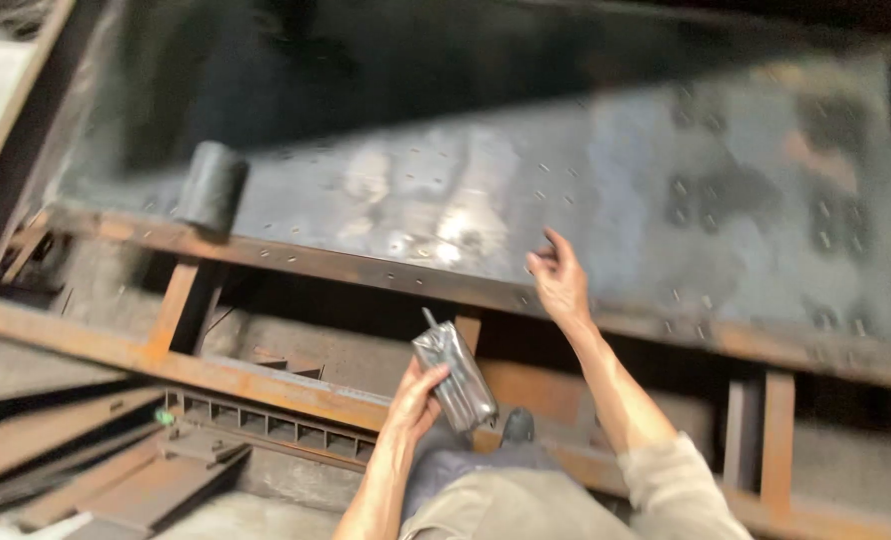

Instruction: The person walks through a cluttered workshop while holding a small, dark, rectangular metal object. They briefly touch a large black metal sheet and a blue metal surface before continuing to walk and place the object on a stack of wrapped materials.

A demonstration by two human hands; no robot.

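One crinkled silver foil pouch (455,375), oblong with a thin spout, sits gripped in the left hand (416,398) below the worktop (606,190), a dull grey steel sheet on rusty beams. The right hand (560,280) reaches open-fingered to its edge. One dark cylinder (212,186) stands on it, far left.

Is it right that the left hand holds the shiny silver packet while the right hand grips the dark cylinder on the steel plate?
Not quite. In the head view the right hand is open at the steel plate's near edge, far from the dark cylinder, which nobody touches. The left hand does hold the silver packet.
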